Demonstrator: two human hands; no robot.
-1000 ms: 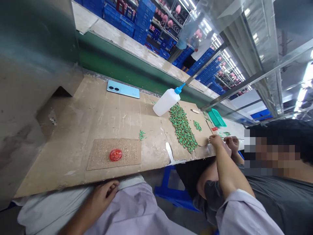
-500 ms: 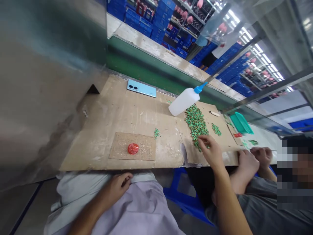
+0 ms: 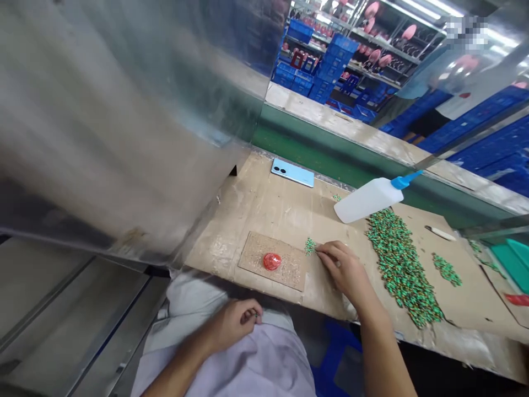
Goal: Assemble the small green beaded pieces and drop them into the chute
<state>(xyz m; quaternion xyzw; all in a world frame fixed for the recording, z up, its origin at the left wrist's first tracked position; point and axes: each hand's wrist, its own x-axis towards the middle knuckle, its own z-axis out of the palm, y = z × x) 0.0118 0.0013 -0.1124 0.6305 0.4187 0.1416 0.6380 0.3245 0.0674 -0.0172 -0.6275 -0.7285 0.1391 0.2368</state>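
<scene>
My right hand (image 3: 345, 270) reaches over the cardboard worktop, thumb and fingertips pinched beside a small cluster of tiny light-green pieces (image 3: 310, 246). What sits in the pinch is too small to make out. Over my lap, below the table edge, my left hand (image 3: 237, 322) is curled closed with a tiny dark-green speck at its fingertips. Between the hands lies a brown board (image 3: 252, 256) bearing a glossy red disc-like thing (image 3: 271, 261). A long pile of small green-and-brown pieces (image 3: 400, 264) spreads to the right of my right hand.
A white squeeze bottle (image 3: 367, 201) with a blue nozzle stands behind the pile. At the back lies a light-blue phone (image 3: 292, 172). A smaller green heap (image 3: 447, 269), a knife-like tool (image 3: 441, 234) and a teal tray (image 3: 512, 262) are at right. A metal panel (image 3: 157, 121) walls the left.
My right hand has moved left from the big pile to the small light-green cluster. The view has turned right, and the co-worker's hands beside me are out of sight.
</scene>
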